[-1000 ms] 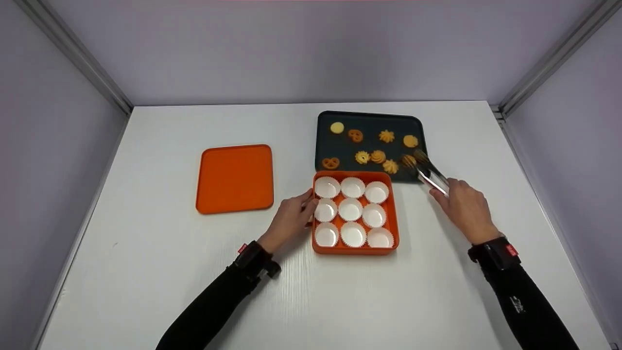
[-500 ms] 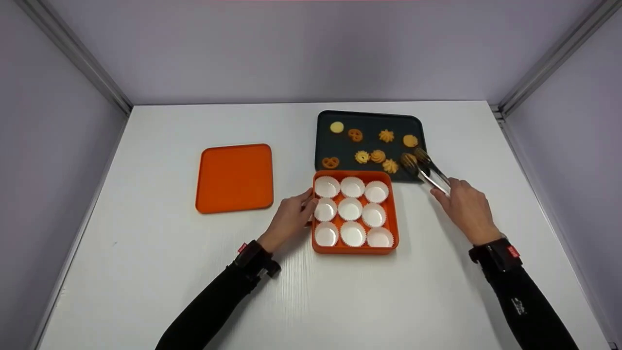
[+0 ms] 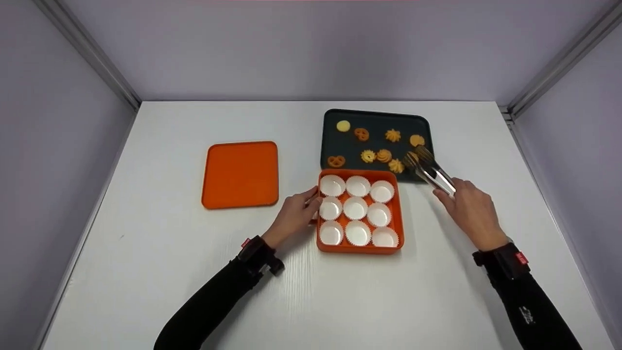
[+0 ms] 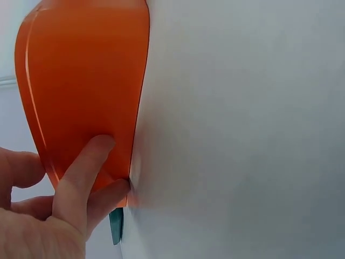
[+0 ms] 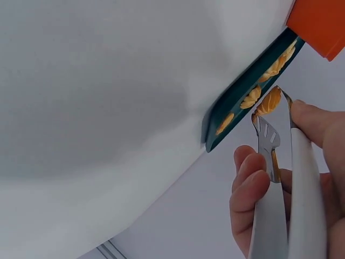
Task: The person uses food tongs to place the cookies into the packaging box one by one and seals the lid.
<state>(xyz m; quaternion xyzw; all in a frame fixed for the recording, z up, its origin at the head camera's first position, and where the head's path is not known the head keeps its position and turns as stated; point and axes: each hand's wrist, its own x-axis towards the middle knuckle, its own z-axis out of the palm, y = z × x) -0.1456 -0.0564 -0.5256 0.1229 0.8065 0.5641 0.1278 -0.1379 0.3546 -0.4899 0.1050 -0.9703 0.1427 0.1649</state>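
**K:** Since a second ago: tongs tips have come up slightly off the dark tray, and they have a cookie between them. Everything else sits where it was; the small frame-wide shift is just the head camera.

**M:** Right hand state?

**K:** Fingers and thumb curled round the tong arms, squeezing them together. Wrist view shows the cookie caught at the very tips, just above the tray's near right edge.

**M:** Left hand?

**K:** Fingers lie straight against the left wall of the orange box, thumb on the rim. Pressing, not gripping.

**M:** Box contents?

**K:** Nine white paper cups, three by three, none with a cookie. Orange lid lies flat well to the left, apart from it all.

**M:** How to do this well?

**K:** My read: keep the squeeze light and even, since a piped cookie probably crumbles under a hard pinch. Lift clear of the tray lip before moving sideways. Box touches the tray's near edge, so travel is short. Come down straight over one cup and open low, so the paper doesn't tip.

**M:** Left hand stays?

**K:** Yes, it braces the box against a nudge.
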